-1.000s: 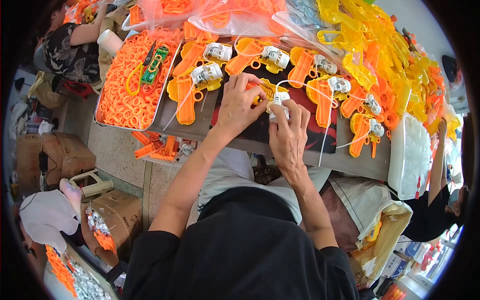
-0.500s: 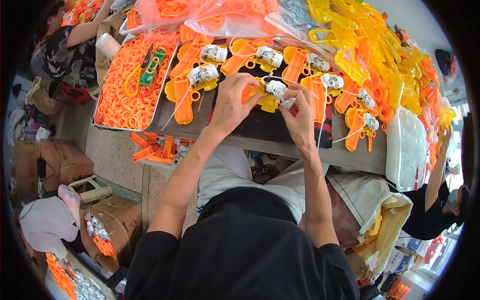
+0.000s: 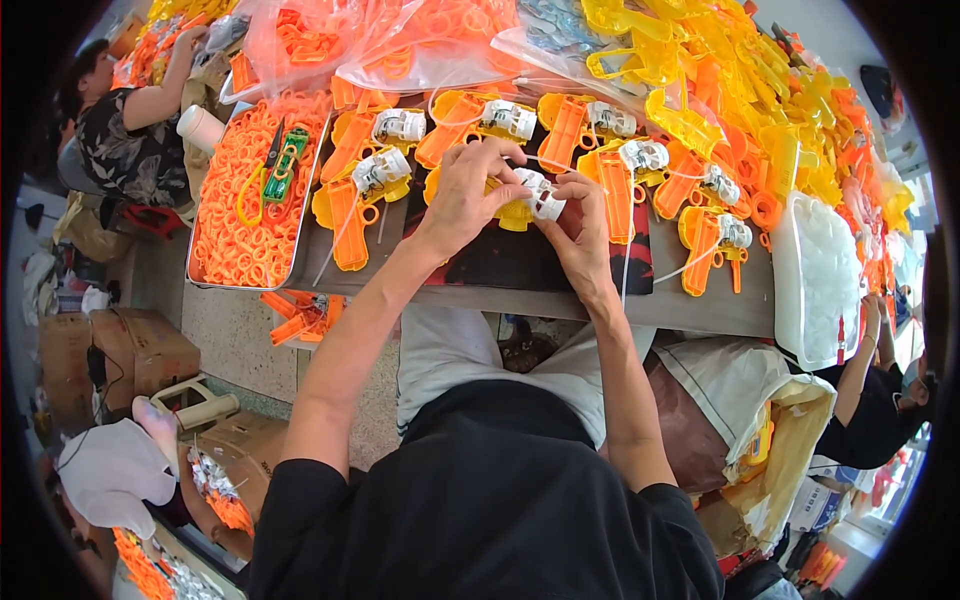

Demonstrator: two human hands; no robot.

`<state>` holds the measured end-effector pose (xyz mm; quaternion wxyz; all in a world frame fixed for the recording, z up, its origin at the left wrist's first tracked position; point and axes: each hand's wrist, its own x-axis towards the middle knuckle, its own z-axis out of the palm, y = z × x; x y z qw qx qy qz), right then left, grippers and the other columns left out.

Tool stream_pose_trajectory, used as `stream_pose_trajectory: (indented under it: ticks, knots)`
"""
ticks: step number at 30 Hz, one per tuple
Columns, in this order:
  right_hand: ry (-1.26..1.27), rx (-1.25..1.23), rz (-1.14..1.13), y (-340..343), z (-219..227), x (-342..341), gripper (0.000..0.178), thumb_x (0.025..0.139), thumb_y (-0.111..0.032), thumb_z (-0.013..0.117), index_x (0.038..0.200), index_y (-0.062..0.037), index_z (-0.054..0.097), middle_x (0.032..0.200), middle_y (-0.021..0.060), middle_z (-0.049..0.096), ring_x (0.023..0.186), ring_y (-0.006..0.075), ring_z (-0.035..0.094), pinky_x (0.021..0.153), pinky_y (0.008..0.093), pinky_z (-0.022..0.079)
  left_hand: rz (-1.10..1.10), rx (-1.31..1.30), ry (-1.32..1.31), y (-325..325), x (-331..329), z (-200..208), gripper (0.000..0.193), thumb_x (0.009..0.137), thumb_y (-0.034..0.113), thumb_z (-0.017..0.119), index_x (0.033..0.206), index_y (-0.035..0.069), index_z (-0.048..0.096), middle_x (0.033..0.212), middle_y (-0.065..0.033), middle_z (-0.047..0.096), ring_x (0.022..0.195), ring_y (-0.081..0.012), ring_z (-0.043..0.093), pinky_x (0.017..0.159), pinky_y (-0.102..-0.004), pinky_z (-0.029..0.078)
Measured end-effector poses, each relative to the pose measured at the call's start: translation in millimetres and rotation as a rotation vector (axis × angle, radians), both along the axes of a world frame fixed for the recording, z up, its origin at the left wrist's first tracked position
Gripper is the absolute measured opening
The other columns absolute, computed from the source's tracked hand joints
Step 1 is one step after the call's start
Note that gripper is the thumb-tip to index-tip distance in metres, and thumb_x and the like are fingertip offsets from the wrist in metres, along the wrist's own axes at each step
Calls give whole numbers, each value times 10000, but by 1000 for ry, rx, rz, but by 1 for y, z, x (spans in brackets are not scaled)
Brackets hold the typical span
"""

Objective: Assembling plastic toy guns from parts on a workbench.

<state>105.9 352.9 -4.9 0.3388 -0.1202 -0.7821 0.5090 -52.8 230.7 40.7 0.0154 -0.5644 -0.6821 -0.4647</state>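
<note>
In front of me, over a dark mat (image 3: 480, 262), is a yellow and orange toy gun half with a white cylindrical mechanism (image 3: 541, 197). My left hand (image 3: 466, 195) closes on it from the left, thumb and fingers pinched at the mechanism's upper left end. On the other side, my right hand (image 3: 581, 226) grips the mechanism's right end with bent fingers. The toy's orange part is mostly hidden behind my left hand. Around both hands lie several similar toy gun halves (image 3: 350, 225) fitted with white mechanisms, some trailing thin white cords.
At the left stands a metal tray (image 3: 190, 255) of small orange rings, with yellow-handled scissors (image 3: 247, 190) and a green piece (image 3: 287, 165) on top. A white tub (image 3: 820, 340) sits at the right. Yellow parts (image 3: 740, 90) pile up behind. Other people (image 3: 140, 140) work nearby.
My left hand has turned, its fingers now up over the mechanism rather than low at the orange part. My right hand stays at the right end. The whole view has shifted slightly.
</note>
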Motion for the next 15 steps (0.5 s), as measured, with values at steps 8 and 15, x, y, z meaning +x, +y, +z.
stream_pose_trajectory:
  ticks: [8,15]
  knots:
    - [67,-69,25,-1,-3,-4,452,811,192,698,1142,-51,509,1322,101,476,1244,237,579,1045,383,558,-104,-82,36,3,-11,2,70,861,220,782,874,152,767,843,33,679,916,-176,558,964,-366,343]
    - [78,65,10,1,-6,-3,453,792,205,692,1124,-47,515,1312,98,475,1265,232,553,1042,370,562,-64,-166,299,4,-9,21,81,837,207,784,886,153,750,848,38,683,930,-182,564,1040,-421,330]
